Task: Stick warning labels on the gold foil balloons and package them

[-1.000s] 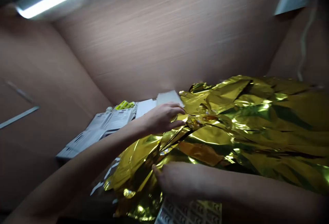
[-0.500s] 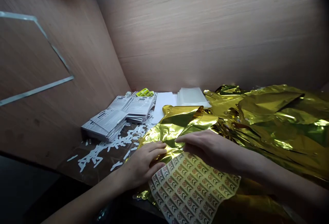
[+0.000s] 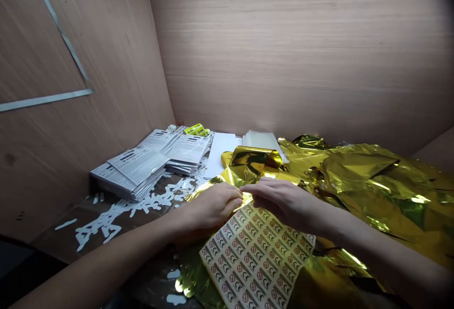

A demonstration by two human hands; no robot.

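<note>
- we find the left hand (image 3: pixel 214 206), fingers curled, at the crumpled shiny gold foil (image 3: pixel 354 172); its grip we cannot tell.
- we note the right hand (image 3: pixel 285 201) just beside it, fingers extended; grip unclear.
- foil spreads centre to right; a pale printed paper sticker sheet (image 3: pixel 255 257) lies near centre.

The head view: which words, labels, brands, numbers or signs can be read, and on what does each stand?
"CE": repeated across the pale rectangular sheet of small stickers.
Red slashed circle: beside the "CE" marks, same sheet; its inside is too small to read.
Stacked grey-white flat printed cards: print too small.
Bright yellow printed strip: too small.
</note>
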